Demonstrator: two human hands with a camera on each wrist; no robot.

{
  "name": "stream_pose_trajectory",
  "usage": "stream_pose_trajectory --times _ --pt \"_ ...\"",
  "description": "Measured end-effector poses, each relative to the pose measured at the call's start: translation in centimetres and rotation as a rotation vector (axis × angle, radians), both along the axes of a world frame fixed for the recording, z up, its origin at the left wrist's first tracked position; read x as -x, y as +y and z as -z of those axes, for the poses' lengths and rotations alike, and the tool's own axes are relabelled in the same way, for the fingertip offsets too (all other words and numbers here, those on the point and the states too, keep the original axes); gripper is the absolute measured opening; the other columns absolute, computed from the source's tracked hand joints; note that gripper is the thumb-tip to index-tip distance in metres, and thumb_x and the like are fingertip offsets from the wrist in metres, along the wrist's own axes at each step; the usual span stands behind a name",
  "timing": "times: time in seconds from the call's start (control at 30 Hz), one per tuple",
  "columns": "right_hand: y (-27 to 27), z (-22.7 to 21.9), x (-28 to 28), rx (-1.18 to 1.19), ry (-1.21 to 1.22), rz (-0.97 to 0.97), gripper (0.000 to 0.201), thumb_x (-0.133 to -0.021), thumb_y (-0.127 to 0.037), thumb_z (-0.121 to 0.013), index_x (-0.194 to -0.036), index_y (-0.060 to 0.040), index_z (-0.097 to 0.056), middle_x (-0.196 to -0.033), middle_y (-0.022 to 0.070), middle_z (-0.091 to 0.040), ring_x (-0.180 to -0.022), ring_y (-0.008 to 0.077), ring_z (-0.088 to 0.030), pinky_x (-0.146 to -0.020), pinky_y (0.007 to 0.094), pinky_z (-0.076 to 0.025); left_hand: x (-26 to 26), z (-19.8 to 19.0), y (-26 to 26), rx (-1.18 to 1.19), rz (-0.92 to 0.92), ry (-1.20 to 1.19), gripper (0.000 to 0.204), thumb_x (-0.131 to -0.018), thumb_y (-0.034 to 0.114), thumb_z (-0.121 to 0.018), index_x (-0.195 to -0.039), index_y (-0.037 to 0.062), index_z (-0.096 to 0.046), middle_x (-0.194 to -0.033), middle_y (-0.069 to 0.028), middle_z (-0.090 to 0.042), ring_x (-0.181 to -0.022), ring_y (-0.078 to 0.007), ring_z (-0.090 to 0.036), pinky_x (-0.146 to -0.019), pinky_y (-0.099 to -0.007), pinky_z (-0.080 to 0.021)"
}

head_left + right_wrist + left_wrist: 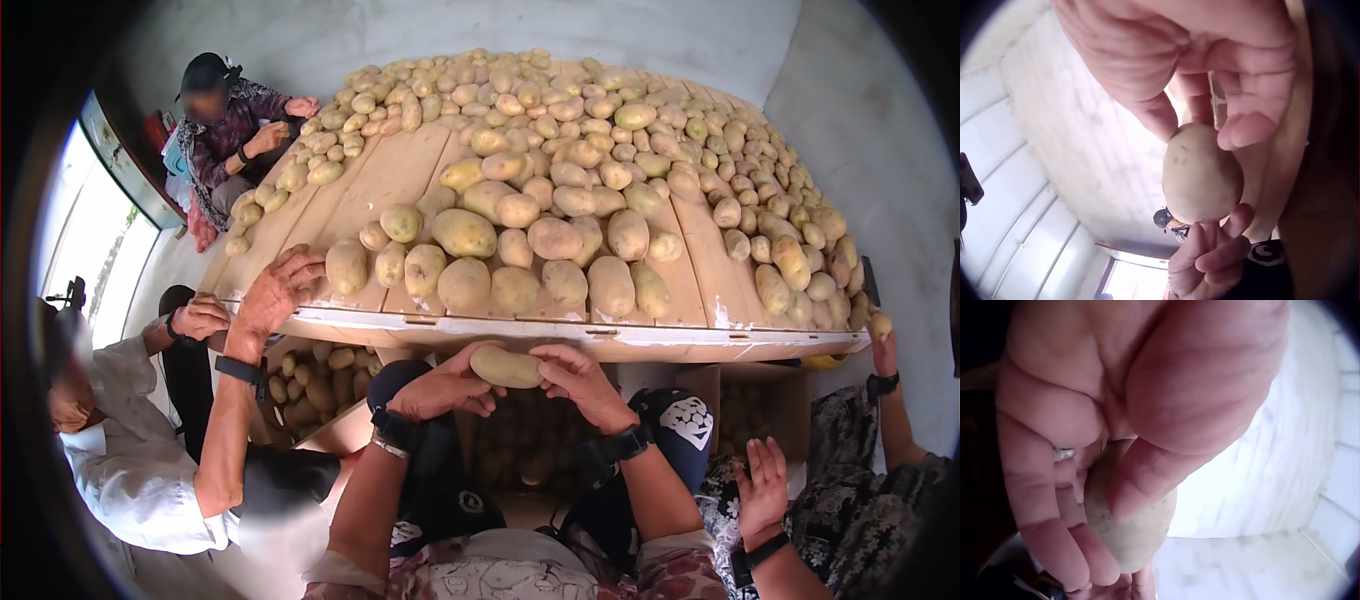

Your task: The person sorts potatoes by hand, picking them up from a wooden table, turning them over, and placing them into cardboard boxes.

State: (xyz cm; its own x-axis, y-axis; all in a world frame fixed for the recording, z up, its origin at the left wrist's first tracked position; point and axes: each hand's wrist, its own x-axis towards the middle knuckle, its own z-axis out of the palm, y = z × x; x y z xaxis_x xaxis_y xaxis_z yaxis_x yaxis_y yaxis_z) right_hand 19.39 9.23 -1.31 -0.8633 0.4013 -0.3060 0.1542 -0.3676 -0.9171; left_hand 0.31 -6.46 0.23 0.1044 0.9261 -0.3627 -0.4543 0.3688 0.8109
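Note:
One oblong, pale-brown potato (507,367) is held up between both hands in front of the table's near edge. My left hand (440,385) grips one end, its thumb laid along the skin and its fingers curled beneath, as the left wrist view shows. At the opposite end, my right hand (590,388) pinches it between thumb and fingertips. Small dark spots mark the potato (1202,178) in the right wrist view. Beyond the hands, loose potatoes (465,285) lie along the front of the wooden table (410,170).
A large potato heap (600,110) covers the table's back and right. Under the near edge stand boxes of potatoes (320,390). At left, another person's hand (275,290) reaches over the edge; at right, a person's hand (883,350) holds a potato. Someone sits far left (225,140).

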Motion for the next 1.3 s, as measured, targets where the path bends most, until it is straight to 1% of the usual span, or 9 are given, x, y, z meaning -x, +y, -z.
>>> stream_pose_trajectory --times 0.33,0.6,0.8,0.87,1.0,1.07,1.1,1.23,1.3 --pt "-0.1 0.3 0.1 -0.046 0.118 0.003 0.030 -0.084 -0.013 -0.063 -0.112 -0.0059 -0.056 -0.102 0.0004 -0.058 -0.088 0.0076 -0.056 -0.072 0.0233 -0.047 0.1 0.8 0.1 -0.030 -0.087 -0.110 0.060 -0.088 0.029 -0.052 -0.138 0.0067 -0.028 -0.111 -0.0091 -0.054 -0.085 -0.0175 -0.059 -0.075 -0.0290 -0.049" --pt "0.3 0.4 -0.3 0.083 0.099 0.003 0.031 -0.085 -0.013 -0.063 -0.114 -0.0054 -0.056 -0.102 0.0003 -0.060 -0.089 0.0068 -0.056 -0.075 0.0225 -0.047 -0.3 0.0 0.1 -0.060 -0.104 -0.054 0.058 -0.085 0.025 -0.058 -0.134 0.0075 -0.030 -0.113 -0.0101 -0.053 -0.089 -0.0207 -0.061 -0.076 -0.0295 -0.050" --pt "0.8 0.6 -0.7 -0.045 0.178 -0.017 0.034 -0.082 -0.009 -0.066 -0.113 -0.0008 -0.057 -0.101 0.0031 -0.061 -0.088 0.0081 -0.057 -0.074 0.0222 -0.049 -0.5 -0.1 -0.2 -0.159 -0.063 0.046 0.055 -0.085 0.019 -0.063 -0.130 0.0092 -0.034 -0.119 -0.0092 -0.052 -0.096 -0.0216 -0.060 -0.079 -0.0300 -0.050" --pt "0.9 -0.1 -0.9 -0.039 0.140 -0.062 0.034 -0.082 -0.010 -0.065 -0.115 -0.0019 -0.056 -0.102 0.0050 -0.061 -0.088 0.0096 -0.058 -0.075 0.0236 -0.050 -0.6 -0.2 -0.1 -0.159 -0.064 0.084 0.052 -0.084 0.014 -0.062 -0.129 0.0106 -0.036 -0.118 -0.0089 -0.054 -0.099 -0.0219 -0.060 -0.080 -0.0309 -0.050" --pt "1.2 -1.5 -0.8 0.056 0.031 -0.126 0.037 -0.083 -0.012 -0.064 -0.118 -0.0038 -0.053 -0.103 0.0056 -0.060 -0.088 0.0115 -0.059 -0.075 0.0251 -0.051 -0.3 0.8 0.0 -0.180 -0.056 0.032 0.056 -0.083 0.015 -0.064 -0.131 0.0121 -0.034 -0.122 -0.0097 -0.051 -0.100 -0.0253 -0.060 -0.082 -0.0320 -0.051" --pt "1.1 -0.8 -0.5 0.140 0.061 -0.112 0.037 -0.085 -0.011 -0.061 -0.121 -0.0094 -0.051 -0.109 0.0036 -0.058 -0.093 0.0130 -0.059 -0.078 0.0262 -0.050 -0.5 -0.1 0.0 -0.136 -0.076 0.023 0.055 -0.083 0.015 -0.064 -0.130 0.0125 -0.034 -0.124 -0.0097 -0.050 -0.102 -0.0254 -0.059 -0.085 -0.0329 -0.050" --pt "0.8 -0.8 -0.3 0.107 0.069 -0.077 0.041 -0.084 -0.016 -0.064 -0.121 -0.0067 -0.050 -0.104 0.0035 -0.059 -0.085 0.0116 -0.059 -0.075 0.0244 -0.051 -0.6 -0.2 0.0 -0.143 -0.090 -0.012 0.053 -0.084 0.016 -0.063 -0.130 0.0116 -0.037 -0.125 -0.0104 -0.048 -0.105 -0.0251 -0.057 -0.087 -0.0338 -0.050" --pt "0.5 -1.1 -0.1 0.038 0.084 -0.106 0.039 -0.083 -0.014 -0.065 -0.119 -0.0064 -0.052 -0.101 0.0022 -0.059 -0.083 0.0099 -0.059 -0.075 0.0232 -0.050 -0.7 0.0 -0.1 -0.147 -0.057 0.034 0.049 -0.086 0.017 -0.060 -0.129 0.0099 -0.039 -0.126 -0.0109 -0.048 -0.110 -0.0253 -0.054 -0.087 -0.0336 -0.049" --pt "1.1 -1.4 -0.1 -0.130 0.109 -0.201 0.038 -0.080 -0.012 -0.067 -0.115 -0.0053 -0.055 -0.097 0.0012 -0.060 -0.082 0.0077 -0.058 -0.075 0.0224 -0.049 -0.3 0.5 0.0 -0.196 -0.041 -0.066 0.043 -0.087 0.015 -0.058 -0.127 0.0085 -0.043 -0.129 -0.0097 -0.046 -0.112 -0.0201 -0.053 -0.089 -0.0338 -0.047"
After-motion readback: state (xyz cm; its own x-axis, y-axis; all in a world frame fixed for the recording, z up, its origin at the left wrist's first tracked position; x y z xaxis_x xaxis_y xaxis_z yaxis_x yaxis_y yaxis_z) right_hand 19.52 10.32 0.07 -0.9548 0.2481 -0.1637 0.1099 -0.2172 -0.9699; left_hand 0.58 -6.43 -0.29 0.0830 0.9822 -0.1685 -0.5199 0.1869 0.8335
